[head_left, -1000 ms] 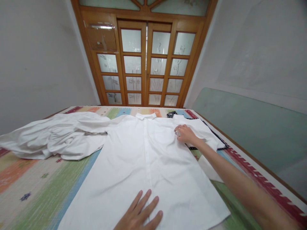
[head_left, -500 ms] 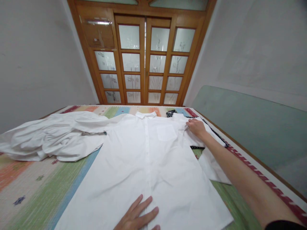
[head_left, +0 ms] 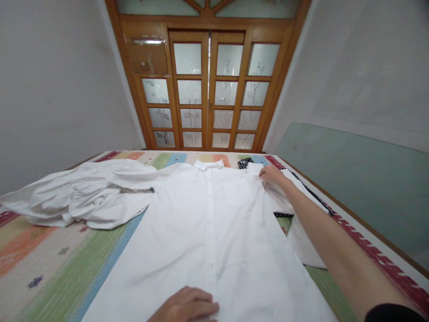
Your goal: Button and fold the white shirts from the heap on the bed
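Note:
A white button-up shirt (head_left: 182, 223) lies spread out front side up, its collar (head_left: 208, 165) at the far end. My right hand (head_left: 271, 175) reaches to the shoulder seam on the right, with thumb and fingers closed on the shirt's cloth there. On the lower front, beside the button strip, my left hand (head_left: 187, 306) rests on the fabric. Its fingers are bent and close to each other but do not visibly grip any cloth; the bottom edge of the view cuts the hand off.
Crumpled white cloth (head_left: 87, 192) lies on the left, touching the shirt. More white cloth with dark edging (head_left: 311, 197) and a black-and-white striped piece (head_left: 245, 163) lie at the right. Beneath is a striped cover (head_left: 77, 264). A pale green panel (head_left: 351, 179) stands along the right wall.
My left hand has drawn its spread fingers together and slid slightly down and left. My right hand stays at the shoulder, where the cloth lies a little smoother. The view has tilted up slightly.

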The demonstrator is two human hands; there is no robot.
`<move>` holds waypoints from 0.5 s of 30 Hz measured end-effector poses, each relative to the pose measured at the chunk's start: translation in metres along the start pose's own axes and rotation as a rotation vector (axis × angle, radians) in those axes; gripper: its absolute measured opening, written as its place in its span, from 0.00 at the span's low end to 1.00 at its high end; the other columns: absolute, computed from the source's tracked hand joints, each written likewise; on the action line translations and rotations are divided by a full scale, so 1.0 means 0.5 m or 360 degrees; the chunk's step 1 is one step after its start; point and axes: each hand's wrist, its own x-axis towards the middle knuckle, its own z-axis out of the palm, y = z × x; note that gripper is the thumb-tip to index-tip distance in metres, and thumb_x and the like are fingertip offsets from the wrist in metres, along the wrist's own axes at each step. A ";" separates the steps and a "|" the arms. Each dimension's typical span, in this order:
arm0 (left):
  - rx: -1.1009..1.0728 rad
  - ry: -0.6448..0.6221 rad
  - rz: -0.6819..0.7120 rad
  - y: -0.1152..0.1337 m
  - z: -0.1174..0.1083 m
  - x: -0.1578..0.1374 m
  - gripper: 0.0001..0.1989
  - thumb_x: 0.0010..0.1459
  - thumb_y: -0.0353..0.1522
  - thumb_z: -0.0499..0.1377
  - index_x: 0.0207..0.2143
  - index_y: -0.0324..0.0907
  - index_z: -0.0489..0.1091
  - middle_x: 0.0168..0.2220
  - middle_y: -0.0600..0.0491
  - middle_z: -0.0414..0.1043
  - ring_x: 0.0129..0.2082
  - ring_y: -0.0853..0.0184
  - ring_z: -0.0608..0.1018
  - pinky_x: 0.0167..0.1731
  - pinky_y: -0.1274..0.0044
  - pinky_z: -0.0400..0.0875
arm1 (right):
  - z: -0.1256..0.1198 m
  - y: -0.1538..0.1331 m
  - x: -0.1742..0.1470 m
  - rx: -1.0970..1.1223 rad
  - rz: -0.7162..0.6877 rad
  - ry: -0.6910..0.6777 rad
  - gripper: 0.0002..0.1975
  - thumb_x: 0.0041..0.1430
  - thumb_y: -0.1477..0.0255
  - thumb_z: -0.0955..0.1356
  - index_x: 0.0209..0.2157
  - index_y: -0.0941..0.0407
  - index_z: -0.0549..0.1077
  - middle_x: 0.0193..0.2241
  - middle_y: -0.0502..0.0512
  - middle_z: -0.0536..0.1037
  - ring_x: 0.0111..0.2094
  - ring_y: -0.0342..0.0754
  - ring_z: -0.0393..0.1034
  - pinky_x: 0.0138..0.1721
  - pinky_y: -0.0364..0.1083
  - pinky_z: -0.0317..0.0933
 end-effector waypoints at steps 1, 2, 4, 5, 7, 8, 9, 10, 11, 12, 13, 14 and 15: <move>-0.0034 0.0060 -0.0035 -0.009 -0.016 0.013 0.13 0.66 0.36 0.54 0.49 0.45 0.73 0.43 0.50 0.80 0.43 0.69 0.80 0.43 0.80 0.77 | -0.001 -0.004 0.006 0.0030 -0.0001 0.0054 0.18 0.56 0.79 0.63 0.43 0.56 0.81 0.45 0.60 0.80 0.46 0.52 0.73 0.44 0.44 0.63; -0.0037 0.0089 -0.0091 -0.017 -0.033 0.025 0.13 0.66 0.36 0.54 0.49 0.44 0.73 0.42 0.48 0.80 0.43 0.67 0.79 0.43 0.78 0.78 | 0.000 -0.009 0.011 0.0066 0.0002 0.0114 0.19 0.57 0.79 0.62 0.44 0.56 0.80 0.46 0.60 0.80 0.47 0.52 0.73 0.45 0.44 0.62; 0.0026 0.0008 -0.0236 -0.032 -0.062 0.045 0.15 0.65 0.31 0.52 0.52 0.42 0.71 0.45 0.46 0.78 0.48 0.65 0.78 0.47 0.74 0.77 | 0.005 -0.027 0.016 0.0121 0.0001 0.0207 0.18 0.59 0.77 0.61 0.44 0.56 0.80 0.47 0.60 0.80 0.48 0.53 0.72 0.46 0.46 0.62; 0.0076 -0.0009 -0.0268 -0.039 -0.071 0.052 0.16 0.64 0.29 0.52 0.53 0.41 0.70 0.46 0.46 0.78 0.49 0.64 0.77 0.49 0.73 0.76 | 0.009 -0.038 0.018 0.0124 -0.0006 0.0222 0.18 0.59 0.76 0.61 0.44 0.56 0.80 0.46 0.60 0.80 0.49 0.54 0.71 0.47 0.47 0.62; 0.0180 -0.0023 -0.0242 -0.049 -0.072 0.055 0.17 0.64 0.29 0.52 0.53 0.39 0.70 0.48 0.46 0.77 0.52 0.64 0.76 0.50 0.73 0.75 | 0.019 -0.060 0.022 0.0071 -0.0046 0.0197 0.17 0.60 0.76 0.62 0.43 0.56 0.80 0.46 0.61 0.80 0.49 0.56 0.70 0.47 0.48 0.62; 0.0233 -0.0027 -0.0198 -0.052 -0.065 0.052 0.17 0.65 0.31 0.52 0.54 0.39 0.69 0.49 0.46 0.77 0.53 0.63 0.75 0.51 0.73 0.75 | 0.023 -0.070 0.025 0.0032 -0.0073 0.0182 0.16 0.60 0.76 0.62 0.42 0.56 0.80 0.46 0.61 0.80 0.50 0.56 0.70 0.47 0.49 0.62; 0.0287 -0.0038 -0.0145 -0.055 -0.053 0.048 0.17 0.66 0.33 0.52 0.54 0.38 0.69 0.50 0.46 0.76 0.54 0.63 0.74 0.52 0.73 0.74 | 0.026 -0.078 0.028 -0.0009 -0.0097 0.0171 0.15 0.60 0.76 0.63 0.42 0.56 0.80 0.45 0.61 0.79 0.50 0.56 0.69 0.47 0.50 0.62; 0.0344 -0.0043 -0.0085 -0.056 -0.040 0.043 0.19 0.67 0.35 0.51 0.55 0.37 0.69 0.52 0.46 0.75 0.56 0.63 0.73 0.53 0.73 0.74 | 0.029 -0.085 0.033 -0.0044 -0.0115 0.0165 0.14 0.61 0.75 0.63 0.42 0.56 0.80 0.46 0.61 0.79 0.51 0.57 0.69 0.47 0.50 0.62; 0.0409 -0.0055 -0.0034 -0.057 -0.027 0.038 0.20 0.67 0.38 0.51 0.57 0.38 0.68 0.54 0.46 0.74 0.57 0.63 0.72 0.54 0.74 0.72 | 0.031 -0.090 0.039 -0.0073 -0.0129 0.0165 0.13 0.61 0.74 0.64 0.42 0.56 0.80 0.46 0.62 0.79 0.51 0.57 0.68 0.48 0.50 0.62; 0.0483 -0.0084 0.0004 -0.058 -0.015 0.032 0.22 0.68 0.39 0.51 0.58 0.39 0.67 0.57 0.47 0.72 0.59 0.63 0.70 0.56 0.74 0.70 | 0.033 -0.094 0.046 -0.0095 -0.0138 0.0171 0.12 0.62 0.72 0.65 0.42 0.55 0.80 0.47 0.62 0.78 0.52 0.57 0.68 0.48 0.50 0.62; 0.0559 -0.0120 0.0031 -0.058 -0.005 0.028 0.22 0.68 0.40 0.51 0.59 0.40 0.66 0.58 0.49 0.70 0.60 0.64 0.69 0.57 0.74 0.68 | 0.035 -0.097 0.053 -0.0114 -0.0143 0.0180 0.11 0.62 0.70 0.66 0.43 0.55 0.79 0.48 0.61 0.77 0.52 0.57 0.67 0.48 0.50 0.62; 0.0633 -0.0141 0.0047 -0.058 0.002 0.024 0.21 0.67 0.39 0.51 0.59 0.42 0.66 0.60 0.51 0.69 0.61 0.64 0.68 0.59 0.74 0.66 | 0.037 -0.100 0.060 -0.0131 -0.0145 0.0191 0.11 0.62 0.68 0.67 0.44 0.55 0.79 0.49 0.61 0.77 0.53 0.56 0.67 0.48 0.50 0.62; 0.0696 -0.0158 0.0052 -0.058 0.007 0.022 0.20 0.67 0.38 0.52 0.59 0.44 0.66 0.61 0.53 0.68 0.62 0.65 0.67 0.60 0.74 0.64 | 0.038 -0.103 0.067 -0.0146 -0.0145 0.0202 0.12 0.62 0.67 0.68 0.44 0.54 0.79 0.50 0.61 0.76 0.53 0.56 0.66 0.48 0.50 0.62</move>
